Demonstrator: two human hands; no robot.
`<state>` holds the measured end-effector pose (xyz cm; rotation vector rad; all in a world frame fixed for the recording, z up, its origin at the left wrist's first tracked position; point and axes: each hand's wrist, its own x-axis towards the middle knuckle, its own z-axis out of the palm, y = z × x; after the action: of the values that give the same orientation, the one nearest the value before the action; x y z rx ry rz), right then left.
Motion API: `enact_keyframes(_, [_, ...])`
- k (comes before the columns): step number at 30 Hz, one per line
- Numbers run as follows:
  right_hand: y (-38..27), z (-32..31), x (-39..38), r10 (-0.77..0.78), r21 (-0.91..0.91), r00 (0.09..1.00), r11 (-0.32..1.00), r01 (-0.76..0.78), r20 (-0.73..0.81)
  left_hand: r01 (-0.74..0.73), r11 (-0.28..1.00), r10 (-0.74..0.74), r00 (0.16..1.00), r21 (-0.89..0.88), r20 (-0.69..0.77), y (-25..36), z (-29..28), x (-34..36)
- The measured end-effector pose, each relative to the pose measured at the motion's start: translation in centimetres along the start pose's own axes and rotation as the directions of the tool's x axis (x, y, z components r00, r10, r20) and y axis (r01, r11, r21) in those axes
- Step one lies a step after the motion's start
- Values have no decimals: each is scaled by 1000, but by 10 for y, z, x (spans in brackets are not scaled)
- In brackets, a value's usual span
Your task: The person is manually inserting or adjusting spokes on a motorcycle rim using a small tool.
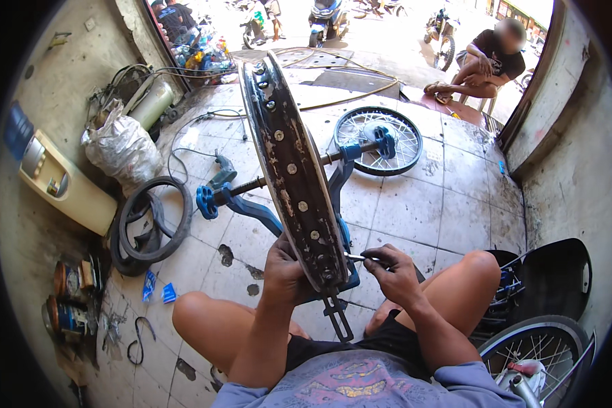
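Note:
A dark, worn wheel rim with a row of spoke nipples along its channel stands upright in a blue wheel truing stand, directly in front of me. My left hand is closed around the rim's lower left side; its fingertips are hidden behind the rim. At the rim's lower right, my right hand pinches a thin silver rod-like tool, whose tip meets the rim's edge. A black slotted bracket sticks out below the rim, toward my lap.
A spoked wheel lies on the tiled floor beyond the stand. Black tyres lie at left, near a plastic sack and a cream water dispenser. Another wheel is at lower right. A person sits by the doorway.

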<state>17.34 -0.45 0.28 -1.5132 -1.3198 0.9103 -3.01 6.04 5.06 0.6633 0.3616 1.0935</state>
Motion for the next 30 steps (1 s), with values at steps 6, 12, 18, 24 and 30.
enact_keyframes(6, [-3,2,-2,5,-6,1000,1000,-4,30,-24,1000,25,999,-12,30,-2,3,3])
enact_keyframes(12, [-5,3,-2,5,-16,999,1000,-5,43,-42,995,45,999,89,-30,-4,1,1])
enact_keyframes(18, [0,6,-3,4,-41,999,999,-2,48,-166,985,168,985,40,-44,-13,2,1])
enact_keyframes(24, [-45,-22,18,-182,-94,970,981,169,-160,-200,979,202,977,27,-64,-25,12,-23])
enact_keyframes(30, [-130,-23,26,-646,-687,751,485,541,136,-268,851,314,949,452,-29,-46,6,-37])
